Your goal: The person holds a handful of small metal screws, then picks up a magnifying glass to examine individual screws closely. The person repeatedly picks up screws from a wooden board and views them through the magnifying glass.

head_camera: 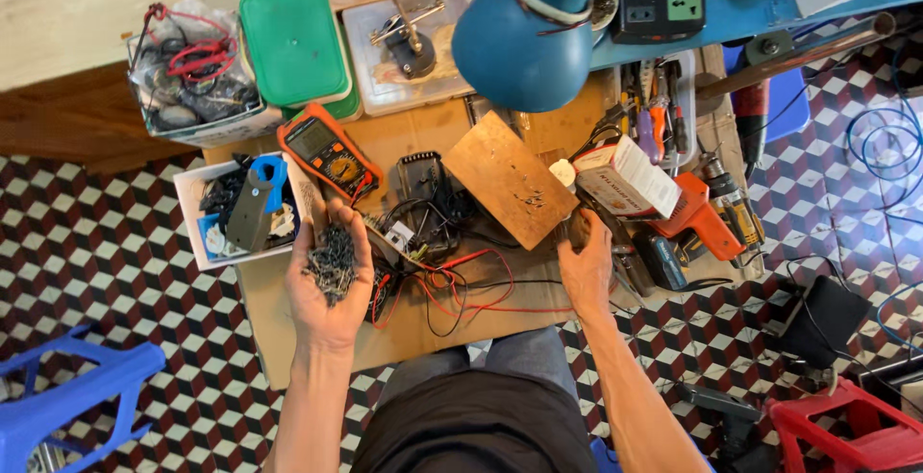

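Screws point(333, 260) — dark heap sitting in the upturned left hand point(332, 286), over the near-left part of the workbench point(279, 338).
Left hand is cupped palm-up, fingers together and slightly curled around the pile, not closed over it. Right hand point(586, 271) rests palm-down on the bench, fingers loosely spread, tips at the near corner of a wooden board point(510, 180) — can't tell if it grips anything. Between the hands: tangle of red and black wires point(452, 286). Just beyond the left hand, an orange multimeter point(327, 154) and a white tray of small parts point(207, 213); right of the board, an orange drill point(697, 213). Farther back: green lidded box point(293, 40) and blue lamp shade point(524, 36).
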`<state>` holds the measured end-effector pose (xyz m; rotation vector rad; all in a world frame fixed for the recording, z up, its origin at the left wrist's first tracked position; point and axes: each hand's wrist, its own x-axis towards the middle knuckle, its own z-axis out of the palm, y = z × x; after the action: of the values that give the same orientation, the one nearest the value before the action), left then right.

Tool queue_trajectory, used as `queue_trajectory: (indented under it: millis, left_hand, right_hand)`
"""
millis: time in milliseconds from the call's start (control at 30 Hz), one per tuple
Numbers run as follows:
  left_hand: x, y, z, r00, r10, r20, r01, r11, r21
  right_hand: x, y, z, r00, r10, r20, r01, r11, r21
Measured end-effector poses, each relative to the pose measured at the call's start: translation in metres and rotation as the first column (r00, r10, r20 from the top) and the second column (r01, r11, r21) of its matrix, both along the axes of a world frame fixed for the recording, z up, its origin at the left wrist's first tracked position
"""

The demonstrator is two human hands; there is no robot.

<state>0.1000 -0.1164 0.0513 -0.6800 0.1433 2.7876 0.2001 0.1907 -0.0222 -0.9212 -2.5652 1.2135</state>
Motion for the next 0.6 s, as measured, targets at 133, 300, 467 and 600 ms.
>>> queue_trajectory:
  millis: [133,300,467,600]
  left_hand:
    - [0.014,0.018,-0.003,0.997,-0.048,0.060,0.051,0.998,-0.038]
    - [0.032,0.038,-0.026,0.989,-0.106,0.101,0.111,0.993,-0.041]
    - [0.036,0.054,-0.038,0.978,-0.170,0.120,0.169,0.985,0.018]
    - [0.034,0.080,-0.034,0.960,-0.251,0.128,0.243,0.967,0.076]
  right_hand:
    - [-0.036,0.016,0.006,1.000,-0.003,-0.001,0.003,0.997,-0.077]
    - [-0.049,0.027,-0.003,0.996,0.075,-0.054,-0.075,0.997,-0.005]
    - [-0.045,0.027,-0.011,0.995,-0.101,0.010,0.101,0.976,-0.192]
    - [-0.006,0.039,-0.002,0.964,-0.241,-0.110,0.199,0.933,-0.300]
